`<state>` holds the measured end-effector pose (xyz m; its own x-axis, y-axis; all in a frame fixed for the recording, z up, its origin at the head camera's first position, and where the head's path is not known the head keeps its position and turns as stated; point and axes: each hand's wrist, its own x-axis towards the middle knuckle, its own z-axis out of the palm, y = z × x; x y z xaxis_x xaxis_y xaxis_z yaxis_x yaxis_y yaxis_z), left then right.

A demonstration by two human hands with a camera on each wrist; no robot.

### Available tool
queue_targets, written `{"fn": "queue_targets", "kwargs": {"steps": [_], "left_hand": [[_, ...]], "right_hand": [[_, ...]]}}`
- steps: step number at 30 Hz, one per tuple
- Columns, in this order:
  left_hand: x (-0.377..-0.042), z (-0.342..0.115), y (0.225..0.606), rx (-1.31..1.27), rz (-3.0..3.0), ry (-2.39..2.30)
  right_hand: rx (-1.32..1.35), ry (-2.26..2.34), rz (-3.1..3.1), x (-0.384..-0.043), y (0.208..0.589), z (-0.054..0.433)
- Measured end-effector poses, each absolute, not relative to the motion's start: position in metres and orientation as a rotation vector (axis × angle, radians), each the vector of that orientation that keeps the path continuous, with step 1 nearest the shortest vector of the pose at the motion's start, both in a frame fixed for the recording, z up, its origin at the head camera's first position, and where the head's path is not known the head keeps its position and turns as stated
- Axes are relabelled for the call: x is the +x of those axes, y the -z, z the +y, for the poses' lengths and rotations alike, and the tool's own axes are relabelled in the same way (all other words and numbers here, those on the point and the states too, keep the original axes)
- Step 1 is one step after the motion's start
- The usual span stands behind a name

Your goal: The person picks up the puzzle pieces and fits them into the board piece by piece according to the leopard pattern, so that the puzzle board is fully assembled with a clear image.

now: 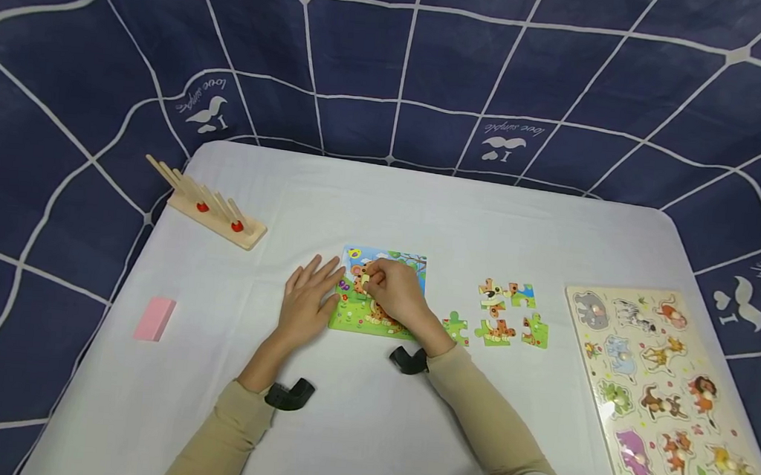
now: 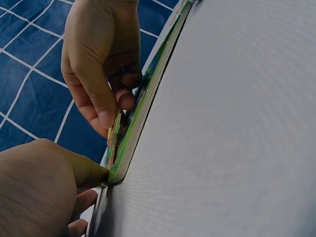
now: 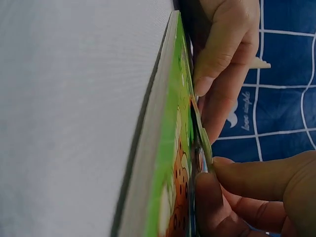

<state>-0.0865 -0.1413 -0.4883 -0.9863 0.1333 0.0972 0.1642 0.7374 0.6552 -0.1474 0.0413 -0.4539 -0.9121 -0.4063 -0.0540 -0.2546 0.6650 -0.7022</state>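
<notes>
A jigsaw puzzle board [image 1: 354, 323] with a green meadow and animal picture lies on the table, partly hidden under my right hand. My right hand [image 1: 398, 292] is over its middle. Between thumb and fingertips it pinches a puzzle piece [image 3: 207, 148], tilted above the board's surface. My left hand [image 1: 307, 302] lies at the board's left side, fingers spread and fairly straight, its thumb touching the board's edge. To the right of the board are several loose pieces, among them a green piece [image 1: 456, 328], a dog-face piece [image 1: 493, 297] and a spotted orange piece [image 1: 499, 332].
At the right lies a large animal peg puzzle [image 1: 626, 354]. A wooden peg stand [image 1: 220, 223] with thin rods and red beads is at the back left. The pink block [image 1: 155, 319] sits near the left edge. A navy gridded cloth [image 1: 362, 50] hangs behind the white table [image 1: 339, 428].
</notes>
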Motion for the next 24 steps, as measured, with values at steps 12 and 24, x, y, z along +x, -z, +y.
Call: {"fn": "queue_targets", "kwargs": {"steps": [12,24], "left_hand": [[-0.087,-0.1408,0.4904,-0.239,-2.883,1.097],[-0.0873,-0.141,0.4896,-0.248,-2.87,1.091]], "right_hand": [[-0.556,1.014,2.713,-0.1476,0.4564,0.0403],[-0.543,0.979,2.736,-0.1477,0.4581,0.0393]]}}
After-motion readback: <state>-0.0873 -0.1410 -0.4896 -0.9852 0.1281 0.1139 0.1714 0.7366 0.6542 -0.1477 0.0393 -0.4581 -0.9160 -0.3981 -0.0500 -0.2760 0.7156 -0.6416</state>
